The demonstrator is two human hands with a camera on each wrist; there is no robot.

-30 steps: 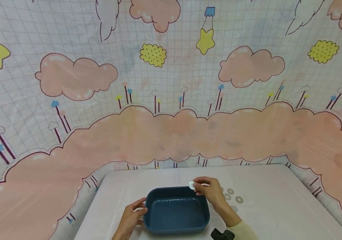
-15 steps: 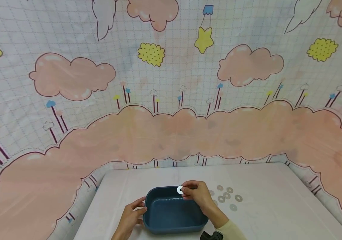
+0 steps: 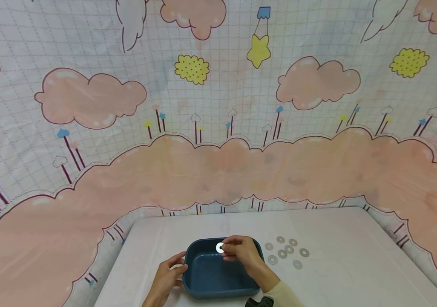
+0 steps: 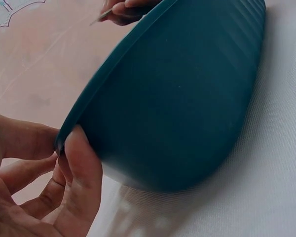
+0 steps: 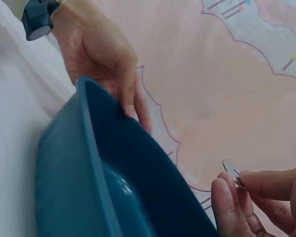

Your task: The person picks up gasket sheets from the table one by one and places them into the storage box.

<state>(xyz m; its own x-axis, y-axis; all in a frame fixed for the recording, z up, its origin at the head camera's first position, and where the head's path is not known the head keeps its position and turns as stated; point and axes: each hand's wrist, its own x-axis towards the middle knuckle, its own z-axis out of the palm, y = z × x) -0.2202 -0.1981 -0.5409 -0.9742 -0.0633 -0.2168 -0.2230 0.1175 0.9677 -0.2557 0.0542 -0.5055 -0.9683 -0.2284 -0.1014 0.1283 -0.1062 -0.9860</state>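
Note:
A dark blue plastic basin (image 3: 218, 277) stands on the table in the head view. My left hand (image 3: 164, 276) pinches its left rim; in the left wrist view the thumb (image 4: 83, 170) presses the outer wall while the index finger lies at the edge. Over the basin's far part, my right hand (image 3: 244, 256) pinches a flat metal washer (image 3: 217, 245) between thumb and fingers. Seen from the right wrist, the washer (image 5: 229, 166) is held nearly edge-on, above the rim. Any contents of the basin are not visible on its floor in the head view.
Several grey washers (image 3: 276, 260) lie scattered flat on the white table (image 3: 349, 264), right of the basin. A patterned cloth (image 3: 218, 170) with clouds and stars hangs behind the table. A black device (image 3: 260, 302) is strapped to the right wrist.
My right hand has moved left with the washer, from the basin's far right rim to above its interior, uncovering the washers on the table. The left hand keeps its hold on the rim.

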